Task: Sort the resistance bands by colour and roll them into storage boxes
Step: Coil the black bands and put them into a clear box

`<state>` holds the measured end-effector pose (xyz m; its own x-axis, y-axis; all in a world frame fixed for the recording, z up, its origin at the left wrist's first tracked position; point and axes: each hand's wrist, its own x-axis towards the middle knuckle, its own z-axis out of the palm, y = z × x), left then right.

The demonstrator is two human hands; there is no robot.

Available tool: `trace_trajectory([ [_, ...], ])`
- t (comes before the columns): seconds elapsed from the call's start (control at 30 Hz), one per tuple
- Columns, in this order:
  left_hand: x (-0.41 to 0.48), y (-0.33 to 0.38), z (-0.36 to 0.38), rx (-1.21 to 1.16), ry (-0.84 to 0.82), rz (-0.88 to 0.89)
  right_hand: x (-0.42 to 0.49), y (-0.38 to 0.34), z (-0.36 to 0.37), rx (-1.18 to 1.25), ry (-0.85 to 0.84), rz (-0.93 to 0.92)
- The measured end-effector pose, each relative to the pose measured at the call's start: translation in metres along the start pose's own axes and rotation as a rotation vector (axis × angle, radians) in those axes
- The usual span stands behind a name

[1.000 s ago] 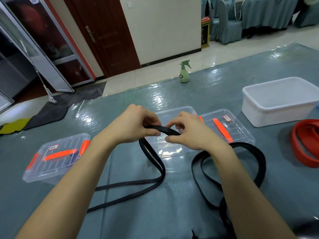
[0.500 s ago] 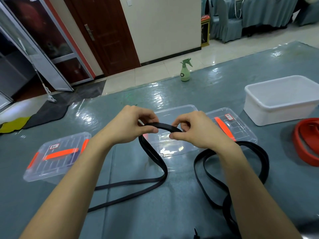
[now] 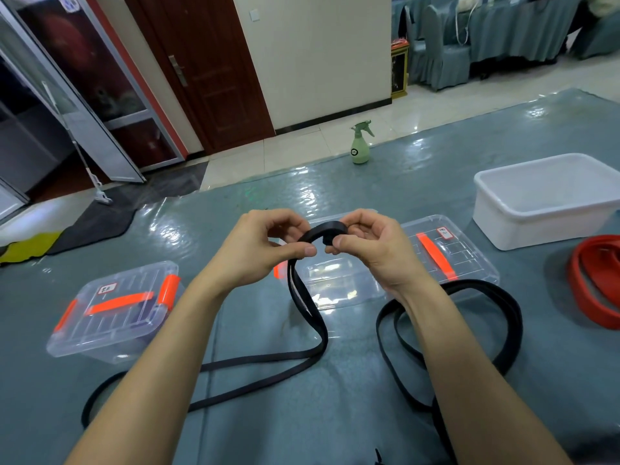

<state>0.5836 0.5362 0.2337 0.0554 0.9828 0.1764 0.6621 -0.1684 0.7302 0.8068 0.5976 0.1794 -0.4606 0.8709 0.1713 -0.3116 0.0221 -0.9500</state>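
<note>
hands — both on black band

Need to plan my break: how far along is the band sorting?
Early. Done: the red bands lie apart from the black ones, so colours look separated. In hand: the left hand and right hand pinch the black band at its end, curling a first turn. Left: most of that band trails unrolled on the table, another black loop lies loose, and the middle clear box shows no roll.
</note>
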Motion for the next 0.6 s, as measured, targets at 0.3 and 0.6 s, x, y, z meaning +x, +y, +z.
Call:
trace_trajectory([
  [0.3,-0.007,0.001,0.010,-0.251,0.106,0.014,-0.002,0.019,0.007,0.197,-0.055,0.040],
  [0.6,-0.009,0.010,0.011,-0.145,0.135,0.001,-0.009,0.032,0.009,0.122,0.013,-0.023],
])
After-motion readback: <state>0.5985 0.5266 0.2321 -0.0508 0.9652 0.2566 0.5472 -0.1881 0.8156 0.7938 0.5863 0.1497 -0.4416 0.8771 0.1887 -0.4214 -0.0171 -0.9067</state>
